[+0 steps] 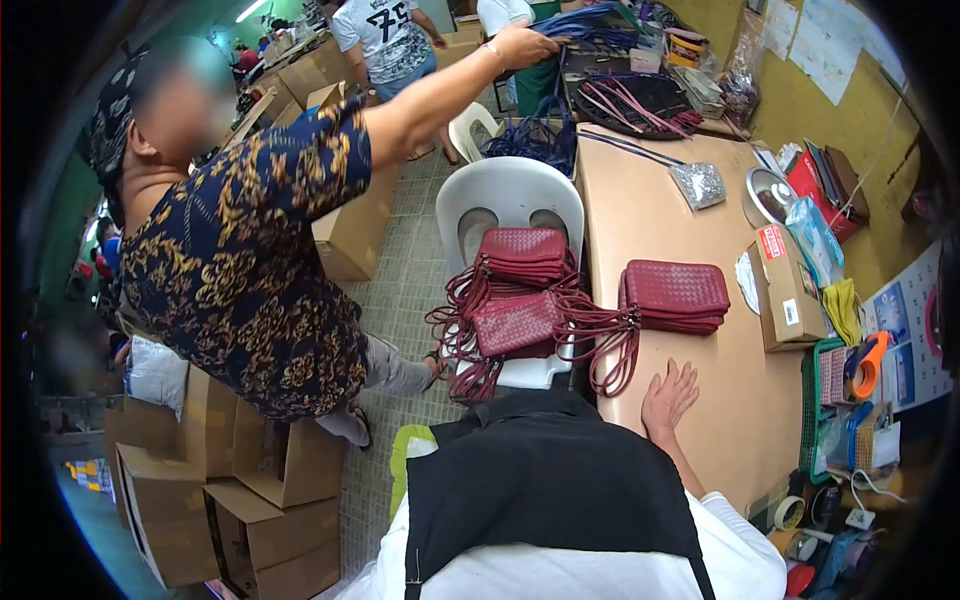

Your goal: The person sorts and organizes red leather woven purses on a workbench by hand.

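My right hand [670, 400] lies on the tan table top with its fingers stretched out, holding nothing. Just beyond it on the table sits a stack of dark red woven pouches [676, 296], their long straps hanging over the table's edge. More red woven pouches [515, 322] are piled on the white plastic chair [508, 185] in front of me, straps spilling over its side. My left hand is out of sight; the black apron [550, 480] on my body fills the lower middle.
At my left a person in a floral shirt [250, 250] reaches an arm across toward blue straps [590, 30]. Open cardboard boxes [270, 530] stand on the floor. Along the wall are a small carton [785, 290], a pot lid [770, 195], a green basket [822, 410] and an orange tape dispenser [868, 365].
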A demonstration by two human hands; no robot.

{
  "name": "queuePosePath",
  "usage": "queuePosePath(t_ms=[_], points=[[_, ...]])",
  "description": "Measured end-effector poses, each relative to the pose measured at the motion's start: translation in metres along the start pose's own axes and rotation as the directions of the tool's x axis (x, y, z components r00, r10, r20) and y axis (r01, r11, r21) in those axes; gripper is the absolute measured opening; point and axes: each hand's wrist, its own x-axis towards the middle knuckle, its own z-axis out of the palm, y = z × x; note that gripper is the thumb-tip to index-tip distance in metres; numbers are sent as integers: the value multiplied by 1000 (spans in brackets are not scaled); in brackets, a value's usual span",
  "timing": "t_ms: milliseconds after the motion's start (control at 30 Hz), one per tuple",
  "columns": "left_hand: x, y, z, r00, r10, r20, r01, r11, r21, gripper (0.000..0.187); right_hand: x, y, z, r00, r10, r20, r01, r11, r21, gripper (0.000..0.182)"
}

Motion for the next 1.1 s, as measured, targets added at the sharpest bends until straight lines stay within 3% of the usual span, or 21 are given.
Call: queuePosePath(t_ms=[67, 100, 133, 167, 200, 233, 300, 333, 367, 400, 500, 633, 1100], points=[[49, 23, -35, 909, -173, 378, 170, 985, 41, 74, -1, -2, -3, 1000, 4, -5, -4, 1000, -3, 51], [33, 4, -22, 987, -79, 140, 94, 990, -105, 75, -1, -3, -4, 1000, 3, 3, -3, 1000, -1, 52], [15, -16, -7, 994, 20, -108, -41, 980, -197, 77, -2, -4, -5, 1000, 0, 11, 0, 1000, 1, 52], [1, -33, -1, 926, 147, -346, -180, 982, -62, 70, -2, -4, -5, 1000, 6, 10, -6, 1000, 4, 52], [-21, -59, -8, 802, 273, -531, -231, 962, 146, 64, -4, -4, -5, 1000, -1, 12, 1, 1000, 8, 52], [-44, -86, -22, 624, 382, -681, -184, 920, 347, 59, -4, -4, -4, 1000, -8, 16, 8, 1000, 10, 52], [-97, -153, -69, 176, 563, -808, 167, 791, 588, 51, -4, -3, -4, 1000, -8, 12, 8, 1000, 8, 52], [-124, -187, -88, -26, 616, -787, 361, 740, 568, 49, -4, -3, -4, 1000, -12, 6, 12, 1000, 7, 52], [-153, -224, -104, -127, 625, -770, 465, 723, 511, 48, -4, -3, -3, 1000, -9, 7, 9, 1000, 7, 52], [-182, -257, -90, -180, 540, -822, 502, 769, 396, 48, -5, -3, -3, 1000, -10, 12, 10, 1000, 8, 52], [-238, -330, -43, -180, 352, -918, 546, 812, 204, 47, -5, -4, -5, 1000, -11, 14, 11, 1000, 8, 52], [-273, -392, 10, -119, 225, -967, 581, 805, 116, 46, -6, -3, -4, 1000, -11, 14, 11, 1000, 11, 51], [-308, -448, 79, 15, 119, -993, 625, 774, 102, 42, -12, 5, -2, 997, -78, -4, 79, 995, 59, 51]])
